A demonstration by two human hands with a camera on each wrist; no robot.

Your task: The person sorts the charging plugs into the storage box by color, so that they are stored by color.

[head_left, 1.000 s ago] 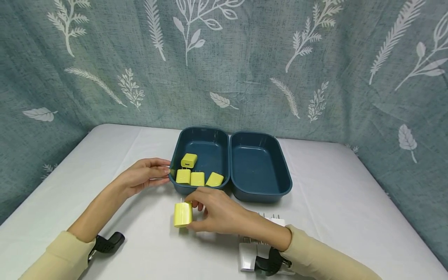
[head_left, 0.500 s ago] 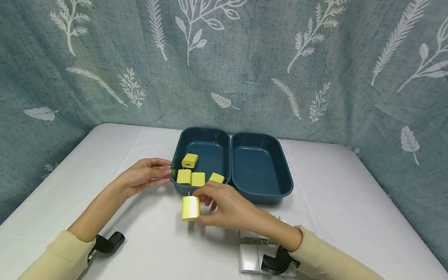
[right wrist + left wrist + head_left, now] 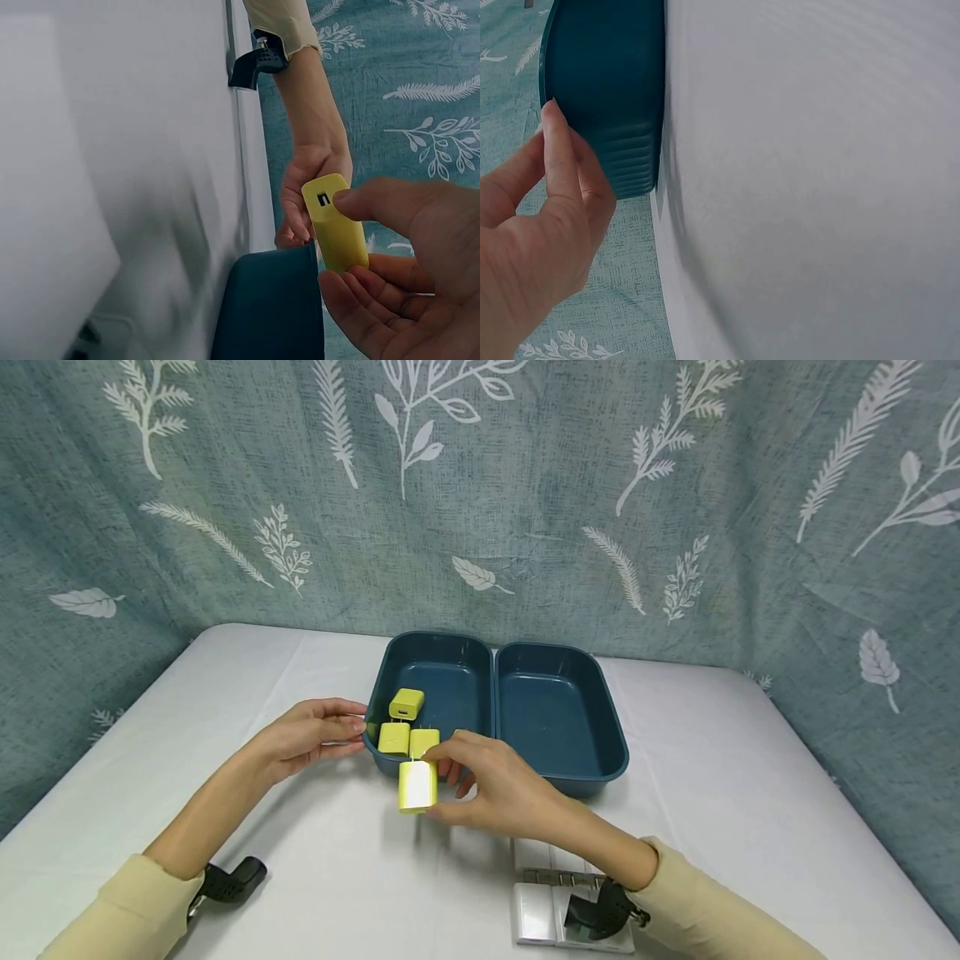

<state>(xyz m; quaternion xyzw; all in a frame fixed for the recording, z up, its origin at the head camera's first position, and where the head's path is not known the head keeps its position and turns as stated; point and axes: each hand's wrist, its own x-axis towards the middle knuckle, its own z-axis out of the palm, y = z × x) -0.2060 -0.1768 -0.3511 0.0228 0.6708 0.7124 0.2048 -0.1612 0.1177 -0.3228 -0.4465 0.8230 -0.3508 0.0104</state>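
On the counter point(image 3: 322, 885), I had the left blue bin point(image 3: 446, 681) pinched at its rim by the left hand point(image 3: 311, 737). Near its front, the right hand point(image 3: 495, 782) pinched a yellow USB charger point(image 3: 417, 788); clearing the rim carefully seemed wise.

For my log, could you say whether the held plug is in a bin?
Out: the right hand holds the plug in front of the left bin.
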